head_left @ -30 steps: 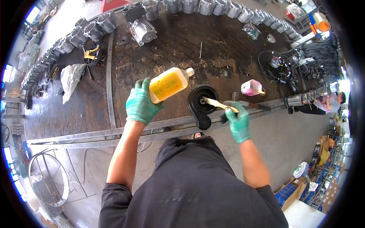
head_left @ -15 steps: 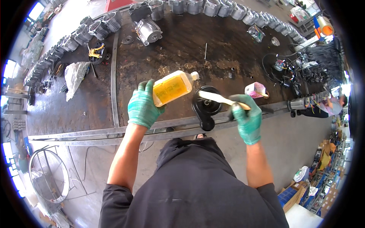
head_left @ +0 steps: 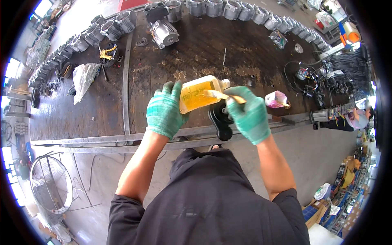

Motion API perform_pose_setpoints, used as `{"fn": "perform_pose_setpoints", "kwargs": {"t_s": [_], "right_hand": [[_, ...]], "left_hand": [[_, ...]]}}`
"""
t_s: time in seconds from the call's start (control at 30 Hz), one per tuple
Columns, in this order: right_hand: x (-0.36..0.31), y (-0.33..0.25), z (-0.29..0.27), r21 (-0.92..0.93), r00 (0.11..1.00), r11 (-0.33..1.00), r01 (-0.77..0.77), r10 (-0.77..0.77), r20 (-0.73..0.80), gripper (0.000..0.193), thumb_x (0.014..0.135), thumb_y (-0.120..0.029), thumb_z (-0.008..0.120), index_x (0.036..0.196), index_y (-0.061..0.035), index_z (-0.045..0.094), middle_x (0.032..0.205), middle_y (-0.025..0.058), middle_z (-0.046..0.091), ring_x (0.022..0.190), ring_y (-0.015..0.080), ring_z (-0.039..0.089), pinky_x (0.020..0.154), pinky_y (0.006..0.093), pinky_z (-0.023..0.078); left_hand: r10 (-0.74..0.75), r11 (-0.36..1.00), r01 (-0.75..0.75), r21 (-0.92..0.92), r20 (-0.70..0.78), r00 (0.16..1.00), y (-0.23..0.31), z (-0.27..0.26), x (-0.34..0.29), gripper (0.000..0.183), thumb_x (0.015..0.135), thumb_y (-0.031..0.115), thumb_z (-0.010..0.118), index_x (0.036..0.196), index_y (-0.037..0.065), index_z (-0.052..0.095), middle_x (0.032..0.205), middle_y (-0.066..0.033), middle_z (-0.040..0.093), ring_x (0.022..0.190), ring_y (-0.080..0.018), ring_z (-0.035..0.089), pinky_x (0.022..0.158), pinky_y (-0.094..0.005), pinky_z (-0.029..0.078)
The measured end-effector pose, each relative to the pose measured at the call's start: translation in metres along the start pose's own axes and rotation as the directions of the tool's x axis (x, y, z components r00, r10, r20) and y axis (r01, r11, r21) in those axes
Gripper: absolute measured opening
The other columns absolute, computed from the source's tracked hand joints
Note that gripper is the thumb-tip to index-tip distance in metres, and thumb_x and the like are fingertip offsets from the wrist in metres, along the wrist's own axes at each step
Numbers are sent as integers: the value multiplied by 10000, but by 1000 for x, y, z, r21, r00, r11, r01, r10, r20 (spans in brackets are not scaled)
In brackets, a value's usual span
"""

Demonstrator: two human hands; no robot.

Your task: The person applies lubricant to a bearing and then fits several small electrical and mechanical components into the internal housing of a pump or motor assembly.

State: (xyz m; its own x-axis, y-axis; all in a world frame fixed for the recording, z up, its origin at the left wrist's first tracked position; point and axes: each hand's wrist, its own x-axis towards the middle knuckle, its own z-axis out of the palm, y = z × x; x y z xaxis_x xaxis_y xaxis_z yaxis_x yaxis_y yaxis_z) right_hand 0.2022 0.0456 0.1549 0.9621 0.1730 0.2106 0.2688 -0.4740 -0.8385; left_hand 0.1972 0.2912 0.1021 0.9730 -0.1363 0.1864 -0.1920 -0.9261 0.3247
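My left hand (head_left: 165,110), in a green glove, grips a clear plastic bottle (head_left: 191,98) of yellow liquid. The bottle lies tilted on its side above the bench, its white cap end pointing right and up. In my right hand (head_left: 250,116), also gloved in green, is a pale-handled paintbrush (head_left: 220,95). Its bristle end overlaps the bottle's side; I cannot tell whether it is inside or in front. Below, at the bench's near edge, a black round housing with a rounded arm (head_left: 222,130) is partly covered by my right hand.
A pink-and-white cut container (head_left: 276,99) with a brush-like stick sits right of my right hand. Grey motor housings (head_left: 214,8) line the far edge. A motor (head_left: 164,33), a plastic bag (head_left: 85,79) and cables (head_left: 304,75) lie on the dark bench (head_left: 196,53). Another person (head_left: 356,119) is far right.
My right hand has moved left and up, bringing the brush from over the black housing to the bottle. My left hand and the bottle have shifted slightly right.
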Motion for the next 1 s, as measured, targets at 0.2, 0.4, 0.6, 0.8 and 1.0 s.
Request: {"fn": "perform_pose_setpoints", "kwargs": {"t_s": [0.2, 0.4, 0.6, 0.8, 1.0], "right_hand": [[-9, 23, -29, 406, 938, 851, -335, 340, 62, 179, 1059, -124, 625, 1167, 6, 683, 759, 63, 712, 621, 98, 656, 523, 237, 505], [-52, 39, -60, 538, 906, 797, -275, 402, -133, 183, 1052, -116, 617, 1189, -3, 660, 757, 68, 700, 605, 124, 654, 516, 246, 505], [-75, 90, -33, 476, 853, 790, -385, 503, -144, 166, 1049, -73, 618, 1193, -9, 669, 798, 60, 714, 625, 115, 661, 551, 256, 537], [-81, 89, -22, 500, 818, 745, -442, 564, -117, 169, 1047, -68, 621, 1194, -5, 675, 816, 64, 717, 640, 123, 678, 548, 270, 557], [-80, 91, -23, 414, 845, 800, -435, 522, -121, 161, 1065, -97, 616, 1195, -15, 663, 775, 79, 706, 588, 143, 664, 518, 274, 543]], "left_hand": [[15, 999, -15, -31, -26, 1000, 6, 7, 8, 929, 614, 195, 953, 1443, 105, 544, 1327, -169, 615, 1061, -373, 661, 901, -454, 583], [7, 999, -8, -50, -24, 1000, 2, 13, 12, 930, 626, 195, 954, 1451, 108, 533, 1327, -167, 604, 1089, -380, 661, 912, -451, 587], [-38, 999, 38, -38, 8, 999, -3, 17, 10, 946, 638, 213, 962, 1469, 133, 518, 1340, -172, 598, 1104, -378, 666, 919, -456, 590], [-66, 996, 67, -52, 10, 998, -8, 16, 3, 981, 623, 237, 978, 1478, 138, 506, 1347, -172, 591, 1128, -375, 666, 922, -455, 591], [-94, 995, 95, -37, 15, 995, -12, 16, 0, 981, 630, 240, 978, 1482, 135, 502, 1350, -173, 588, 1134, -374, 663, 931, -458, 591]]}}
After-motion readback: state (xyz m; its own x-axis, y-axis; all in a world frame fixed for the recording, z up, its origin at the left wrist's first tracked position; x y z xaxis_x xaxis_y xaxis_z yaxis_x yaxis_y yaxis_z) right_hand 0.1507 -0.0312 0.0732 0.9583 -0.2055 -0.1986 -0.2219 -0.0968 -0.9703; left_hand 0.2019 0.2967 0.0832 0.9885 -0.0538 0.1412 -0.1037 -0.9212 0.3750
